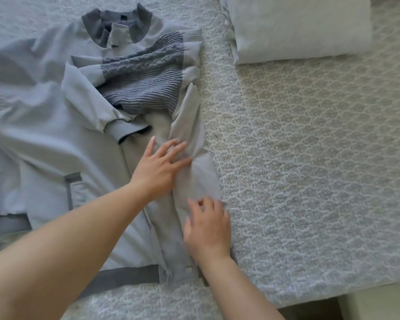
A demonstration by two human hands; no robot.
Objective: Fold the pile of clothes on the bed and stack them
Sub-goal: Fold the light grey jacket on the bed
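Smooth grey jacket [56, 125], ribbed knit sleeve panel; left hand [158, 167] flat, right hand [207, 229] loosely curled, both pressing folded edge.

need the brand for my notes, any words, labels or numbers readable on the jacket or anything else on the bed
None can be read.
Jacket: the small dark tag inside the collar is too small and blurred to read.
Snap buttons at the hem: no lettering can be made out.
Bedspread and folded cloth: no text.

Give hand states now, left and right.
Left hand: open, fingers flat, pressing the jacket.
Right hand: open, fingers relaxed on the jacket's folded edge, no grip.
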